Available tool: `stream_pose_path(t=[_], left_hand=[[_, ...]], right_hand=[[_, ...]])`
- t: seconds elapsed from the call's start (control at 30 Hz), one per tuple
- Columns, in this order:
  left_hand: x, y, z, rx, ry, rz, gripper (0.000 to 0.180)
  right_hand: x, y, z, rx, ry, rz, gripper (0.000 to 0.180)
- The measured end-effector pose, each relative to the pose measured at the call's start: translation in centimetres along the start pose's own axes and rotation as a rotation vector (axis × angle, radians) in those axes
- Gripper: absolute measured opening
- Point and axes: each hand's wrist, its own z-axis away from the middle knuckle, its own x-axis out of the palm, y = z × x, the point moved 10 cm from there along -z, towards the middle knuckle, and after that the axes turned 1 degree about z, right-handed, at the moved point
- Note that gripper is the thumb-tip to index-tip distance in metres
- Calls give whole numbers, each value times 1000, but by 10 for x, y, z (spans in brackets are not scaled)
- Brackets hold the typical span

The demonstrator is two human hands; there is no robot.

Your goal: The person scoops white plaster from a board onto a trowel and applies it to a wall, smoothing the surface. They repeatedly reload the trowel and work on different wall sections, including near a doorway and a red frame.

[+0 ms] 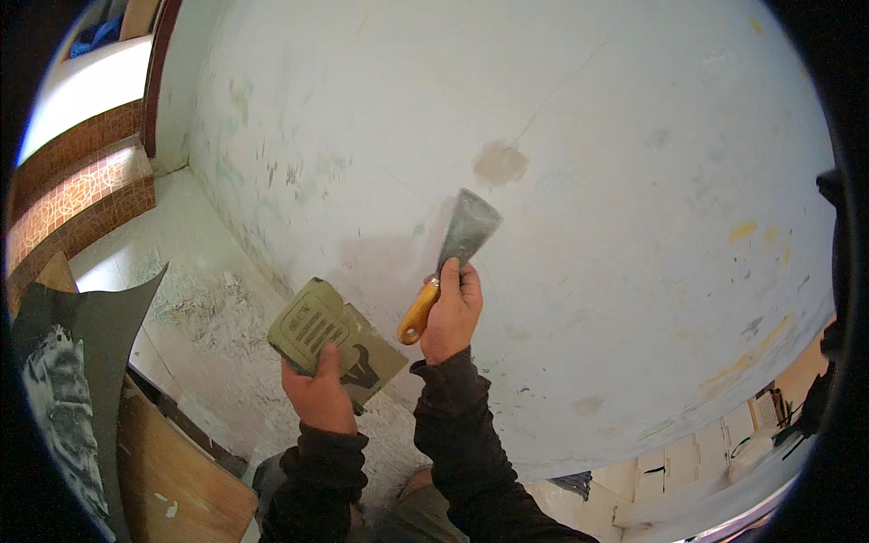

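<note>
L hand [319, 396] grips sandpaper [335, 337], R hand [453, 312] scraper [457, 249].

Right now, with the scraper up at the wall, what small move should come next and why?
Probably slide the scraper up to the brownish patch: the right hand holds its blade on the wall just below it, while the left hand keeps the folded sandpaper aside.

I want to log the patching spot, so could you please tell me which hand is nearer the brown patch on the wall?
Right. The right hand is below the brown patch, its scraper reaching toward it; the left hand is lower and further left.
</note>
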Motion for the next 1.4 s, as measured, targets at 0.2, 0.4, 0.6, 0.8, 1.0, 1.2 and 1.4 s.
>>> stream_pose_path(t=[0.2,0.4,0.6,0.8,1.0,1.2,1.4], left_hand=[[-5,9,-5,8,-5,-9,37],[-6,7,-7,12,-10,-25,39],[-5,5,-1,-7,0,-7,40],[-3,4,-1,-2,-14,9,40],[-3,5,0,2,-5,2,40],[-3,5,-2,32,-23,-22,38],[-2,3,0,22,-13,-1,37]], right_hand=[[21,-23,1,-151,-6,16,22],[13,-62,-12,-227,13,79,27],[23,-90,-34,-191,-15,103,35],[33,-93,-39,-183,3,79,33],[32,-89,-38,-168,46,73,38],[29,-83,-39,-153,61,75,37],[25,-65,-30,-100,80,74,26]])
